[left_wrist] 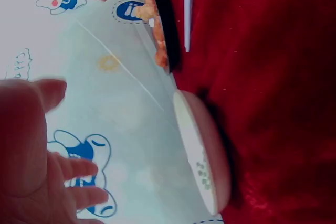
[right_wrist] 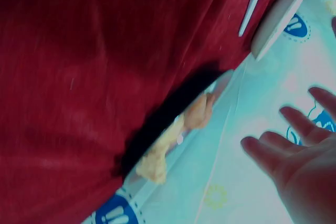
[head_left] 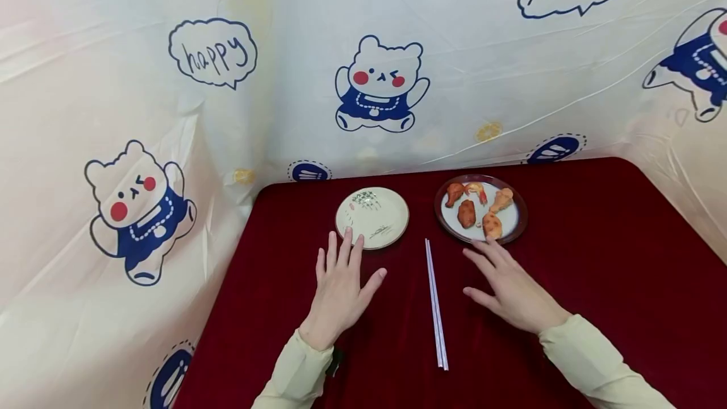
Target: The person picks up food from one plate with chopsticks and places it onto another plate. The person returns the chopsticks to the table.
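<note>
My left hand (head_left: 339,293) has its fingers spread, the tips over the near edge of a cream plate (head_left: 392,214) with a painted pattern. My right hand (head_left: 514,289) hovers with loosely extended fingers at the near rim of a brown-rimmed plate (head_left: 521,207). On that plate lie several pieces of food: a browned drumstick (head_left: 454,194), a shrimp (head_left: 478,192), a paler drumstick (head_left: 501,200) and browned wing-like pieces (head_left: 467,214). Between the hands, a pair of pale chopsticks (head_left: 435,308) lies lengthwise on the cloth. Both hands hold nothing.
A dark red cloth (head_left: 392,346) covers the table. Behind and to the left hangs a white curtain (head_left: 295,68) printed with bears and the word happy, meeting the table's back edge. In the left wrist view, the cream plate (left_wrist: 210,150) shows raised sides.
</note>
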{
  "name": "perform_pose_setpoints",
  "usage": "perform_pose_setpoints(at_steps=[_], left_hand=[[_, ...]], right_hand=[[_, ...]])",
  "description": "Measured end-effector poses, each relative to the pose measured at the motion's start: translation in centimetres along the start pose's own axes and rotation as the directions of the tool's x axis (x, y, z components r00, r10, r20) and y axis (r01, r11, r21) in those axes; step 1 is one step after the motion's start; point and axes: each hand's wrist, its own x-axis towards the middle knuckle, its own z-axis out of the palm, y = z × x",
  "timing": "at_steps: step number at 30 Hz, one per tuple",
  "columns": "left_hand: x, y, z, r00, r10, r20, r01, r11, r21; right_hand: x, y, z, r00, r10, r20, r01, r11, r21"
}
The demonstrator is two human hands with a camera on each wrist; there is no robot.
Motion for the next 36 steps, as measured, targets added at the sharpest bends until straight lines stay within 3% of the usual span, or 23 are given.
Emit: perform_pose_setpoints(at_steps=[4,8,11,13,15,16,18,20,21,22,23,25,31,36], left_hand=[[0.3,-0.5,0.6,0.999,-0.035,-0.035,0.034,0.999,-0.013],[0.5,-1.3,1.5,0.993,-0.121,-0.003,0.120,0.988,-0.094],[0.8,-1.9,2.4,0.982,-0.188,0.023,0.189,0.957,-0.220],[1.2,-2.3,3.0,0.971,-0.234,0.040,0.235,0.917,-0.323],[1.6,-2.6,3.3,0.952,-0.296,0.075,0.297,0.841,-0.452],[1.8,-2.7,3.4,0.937,-0.333,0.107,0.338,0.778,-0.529],[2.3,-3.0,3.6,0.896,-0.407,0.178,0.411,0.609,-0.679],[2.8,-3.2,3.8,0.849,-0.464,0.251,0.457,0.407,-0.791],[3.0,-3.3,3.9,0.828,-0.484,0.282,0.467,0.319,-0.825],[3.2,-3.4,4.1,0.815,-0.494,0.303,0.468,0.253,-0.847],[3.3,-3.4,4.3,0.805,-0.501,0.317,0.467,0.206,-0.860],[3.6,-3.5,4.9,0.791,-0.510,0.338,0.470,0.153,-0.869],[4.2,-3.4,6.5,0.770,-0.535,0.347,0.476,0.121,-0.871],[5.1,-3.1,7.0,0.763,-0.547,0.345,0.443,0.055,-0.895]], right_hand=[[0.1,-0.5,1.5,0.982,-0.183,-0.054,0.184,0.983,0.004],[0.1,-1.1,3.1,0.954,-0.297,-0.041,0.297,0.955,-0.005],[0.1,-1.7,4.1,0.942,-0.335,-0.004,0.335,0.942,-0.007],[0.1,-2.1,4.7,0.938,-0.346,0.018,0.347,0.938,-0.009],[0.1,-2.5,5.1,0.935,-0.353,0.039,0.354,0.935,-0.009],[0.2,-2.7,5.3,0.933,-0.356,0.047,0.357,0.934,-0.008],[0.2,-3.1,5.5,0.932,-0.359,0.058,0.359,0.933,-0.001],[0.3,-3.4,5.7,0.929,-0.364,0.069,0.364,0.931,0.008],[0.3,-3.5,5.7,0.928,-0.365,0.075,0.365,0.931,0.012],[0.3,-3.6,5.8,0.928,-0.364,0.083,0.364,0.931,0.017],[0.4,-3.7,5.8,0.928,-0.362,0.093,0.362,0.932,0.021],[0.4,-3.8,5.9,0.927,-0.358,0.114,0.358,0.933,0.026],[0.5,-4.0,6.3,0.918,-0.366,0.151,0.367,0.930,0.022],[1.0,-3.8,6.4,0.906,-0.402,0.130,0.409,0.912,-0.032]])
